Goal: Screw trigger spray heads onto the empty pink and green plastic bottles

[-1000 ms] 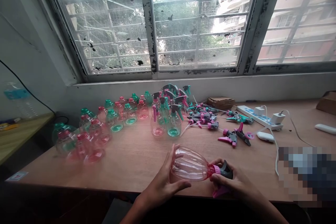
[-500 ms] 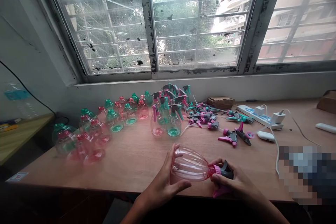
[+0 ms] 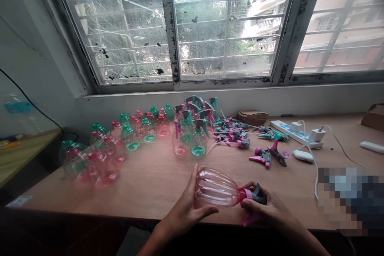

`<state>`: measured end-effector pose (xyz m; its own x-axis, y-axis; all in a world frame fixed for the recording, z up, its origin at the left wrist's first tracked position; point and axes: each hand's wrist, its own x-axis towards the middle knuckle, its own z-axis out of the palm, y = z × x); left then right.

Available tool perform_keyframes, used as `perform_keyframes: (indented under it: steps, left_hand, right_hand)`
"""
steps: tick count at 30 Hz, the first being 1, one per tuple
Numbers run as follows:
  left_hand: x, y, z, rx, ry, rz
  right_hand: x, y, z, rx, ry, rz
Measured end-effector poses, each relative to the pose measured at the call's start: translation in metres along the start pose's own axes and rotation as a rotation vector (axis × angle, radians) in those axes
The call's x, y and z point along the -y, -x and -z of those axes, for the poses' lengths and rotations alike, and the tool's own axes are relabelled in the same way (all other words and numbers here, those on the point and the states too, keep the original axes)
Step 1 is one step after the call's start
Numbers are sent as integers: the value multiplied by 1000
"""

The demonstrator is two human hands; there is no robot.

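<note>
A clear pink spray bottle lies tilted on its side in front of me, above the table's front edge. My left hand grips it round its base end, thumb along the lower side. At the neck, my right hand has its fingers closed on the pink collar of the grey and pink trigger sprayer. The sprayer sits on the bottle's mouth, its pink trigger pointing down below the hand. Part of the sprayer is hidden by the fingers.
Pink and green bottles without tops stand at the left. Several bottles with sprayers stand in the middle, beside a pile of loose trigger sprayers. A power strip with cables and a cardboard box lie behind, at the right.
</note>
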<state>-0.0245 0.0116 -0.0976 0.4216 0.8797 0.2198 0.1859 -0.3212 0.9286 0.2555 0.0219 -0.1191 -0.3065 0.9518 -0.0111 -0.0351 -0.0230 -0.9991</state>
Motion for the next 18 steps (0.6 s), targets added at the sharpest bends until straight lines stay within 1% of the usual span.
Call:
perform_keyframes:
  steps: [4,6,10,13,18]
  left_hand:
    - [7,-2,-1,-44,-110,-63]
    - [9,-3,-1,-57,-130,-83]
    - [8,-2,0,-30,-118,-45]
    - [5,-1,1,-35,-118,-28]
    - [8,-2,0,-72,-120,-31]
  right_hand:
    - [2,0,-2,8,-45,-24]
    - [2,0,-3,9,-58,-23]
    - [1,0,-3,-14,-15,2]
    - [0,0,-2,-20,19,18]
    - [1,-1,-3,7,-57,-5]
